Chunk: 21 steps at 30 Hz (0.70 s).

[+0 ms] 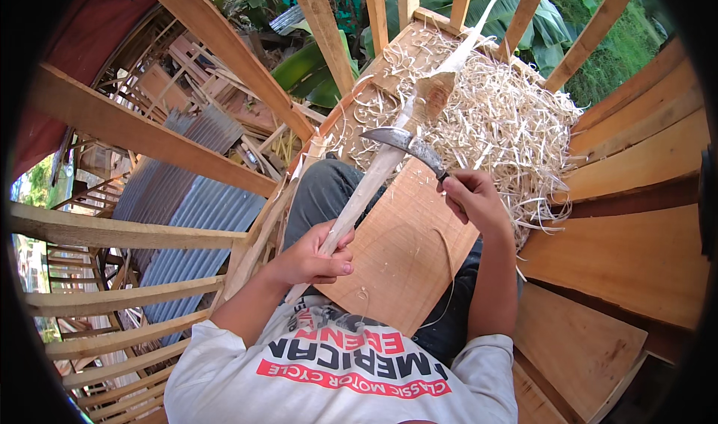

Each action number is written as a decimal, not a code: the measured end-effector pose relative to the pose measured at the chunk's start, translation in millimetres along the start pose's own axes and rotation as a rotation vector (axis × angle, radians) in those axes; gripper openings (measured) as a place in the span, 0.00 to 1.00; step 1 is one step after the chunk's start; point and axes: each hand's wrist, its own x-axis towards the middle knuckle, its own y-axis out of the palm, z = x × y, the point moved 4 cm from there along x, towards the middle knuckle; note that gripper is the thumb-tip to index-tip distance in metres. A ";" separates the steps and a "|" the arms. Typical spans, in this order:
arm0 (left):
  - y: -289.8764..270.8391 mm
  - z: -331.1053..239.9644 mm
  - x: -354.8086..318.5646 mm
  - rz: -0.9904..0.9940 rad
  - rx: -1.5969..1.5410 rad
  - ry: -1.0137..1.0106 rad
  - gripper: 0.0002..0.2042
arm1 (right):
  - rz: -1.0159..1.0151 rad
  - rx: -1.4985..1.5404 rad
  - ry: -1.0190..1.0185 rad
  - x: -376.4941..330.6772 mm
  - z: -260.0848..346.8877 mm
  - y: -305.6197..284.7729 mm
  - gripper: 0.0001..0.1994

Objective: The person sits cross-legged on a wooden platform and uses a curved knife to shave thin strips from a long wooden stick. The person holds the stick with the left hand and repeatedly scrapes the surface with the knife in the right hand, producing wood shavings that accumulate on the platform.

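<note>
A long pale stick [366, 192] slants away from my body toward the far railing. My left hand [318, 256] is wrapped round its near end, close to my shirt. In my right hand [476, 203] is the dark handle of a curved, sickle-shaped knife [410, 144]. Its blade crosses the stick just beyond my knee, its tip pointing left; I cannot tell how deep it bites. Beyond the blade, a brown piece of wood [432, 96] shows along the stick. A flat wooden board [415, 248] lies across my lap, with a few thin shavings on it.
A heap of curled wood shavings [493, 117] covers the floor ahead. Wooden railing slats [142, 237] stand at left and front; wide planks [621, 263] form the right side. Outside are corrugated metal sheets [198, 222], stacked lumber and banana leaves [314, 72].
</note>
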 end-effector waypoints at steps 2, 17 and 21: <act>2.8 -1.7 0.9 -0.016 -0.001 0.004 0.18 | -0.081 0.037 0.014 -0.2 1.9 1.4 0.14; -1.3 -3.5 1.1 0.039 -0.047 -0.004 0.18 | 0.058 0.020 0.039 -1.2 6.0 4.6 0.13; 0.0 -4.3 4.3 0.052 -0.045 0.009 0.18 | -0.125 0.163 -0.063 -3.2 -2.8 -6.1 0.12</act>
